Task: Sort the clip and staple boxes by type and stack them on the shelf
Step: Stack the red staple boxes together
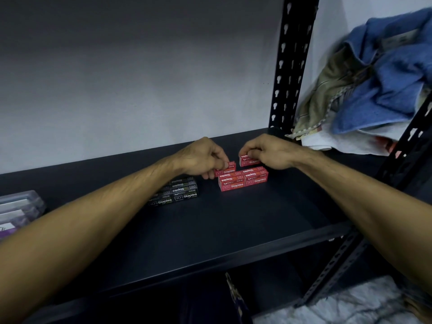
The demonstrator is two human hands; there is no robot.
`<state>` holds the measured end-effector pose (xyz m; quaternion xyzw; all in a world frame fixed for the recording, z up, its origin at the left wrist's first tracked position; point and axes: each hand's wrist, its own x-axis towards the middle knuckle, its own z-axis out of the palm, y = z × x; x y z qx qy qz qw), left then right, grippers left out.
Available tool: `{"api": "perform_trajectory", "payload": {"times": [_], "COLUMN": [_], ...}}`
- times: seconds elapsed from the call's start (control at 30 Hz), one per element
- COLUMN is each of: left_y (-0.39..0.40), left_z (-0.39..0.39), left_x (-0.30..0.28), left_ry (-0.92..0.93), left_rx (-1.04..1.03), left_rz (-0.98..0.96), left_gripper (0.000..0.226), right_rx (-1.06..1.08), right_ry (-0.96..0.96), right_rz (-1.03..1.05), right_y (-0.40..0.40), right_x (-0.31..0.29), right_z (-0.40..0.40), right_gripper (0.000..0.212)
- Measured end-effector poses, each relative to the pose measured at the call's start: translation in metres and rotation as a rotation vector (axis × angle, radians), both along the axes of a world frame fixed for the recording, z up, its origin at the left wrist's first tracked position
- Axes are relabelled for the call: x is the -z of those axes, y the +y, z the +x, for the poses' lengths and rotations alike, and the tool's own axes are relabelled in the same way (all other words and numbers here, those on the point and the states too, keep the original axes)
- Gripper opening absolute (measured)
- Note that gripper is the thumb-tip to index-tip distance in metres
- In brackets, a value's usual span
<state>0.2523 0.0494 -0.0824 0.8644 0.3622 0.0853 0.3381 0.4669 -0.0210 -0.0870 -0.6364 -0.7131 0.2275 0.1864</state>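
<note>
A dark shelf (233,218) on a black metal rack fills most of the view, with a grey wall behind it. One perforated upright (291,66) of the rack rises at the back right. To the right of it a heap of blue, tan and white cloths (374,90) hangs over the next bay.

At the far left edge of the shelf sit clear plastic boxes (18,211), their contents too blurred to tell. Left of centre lies a group of black staple boxes (180,192), packed side by side and partly hidden by the left forearm.

Just right of them, a little apart, is a block of red staple boxes (244,180), laid touching one another near the back half of the shelf.

The left hand (201,157) has its fingers curled and pinches a single red box (225,170) at the block's back left corner; whether that box rests on the block or beside it cannot be told. The right hand (266,150) is also curled, gripping another red box (249,161) from above, just behind the block.
</note>
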Motion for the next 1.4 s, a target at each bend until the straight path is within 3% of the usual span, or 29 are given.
{"api": "perform_trajectory", "payload": {"times": [0.77, 0.93, 1.07, 1.4], "left_y": [-0.013, -0.019, -0.026, -0.034], "left_z": [0.002, -0.004, -0.005, 0.003], "left_x": [-0.004, -0.008, -0.008, -0.003], "left_ry": [-0.003, 0.037, 0.153, 0.228], "left_rx": [0.036, 0.05, 0.111, 0.115], "left_rz": [-0.078, -0.025, 0.046, 0.229], "left_gripper": [0.013, 0.035, 0.062, 0.051], "right_rx": [-0.057, -0.049, -0.085, -0.07], "right_ry": [-0.004, 0.064, -0.052, -0.124], "right_rz": [-0.137, -0.195, -0.207, -0.201], "right_y": [-0.018, -0.021, -0.023, -0.023], "right_x": [-0.012, -0.017, -0.02, -0.019], "right_z": [-0.007, -0.005, -0.006, -0.015], "right_gripper": [0.025, 0.035, 0.056, 0.043]}}
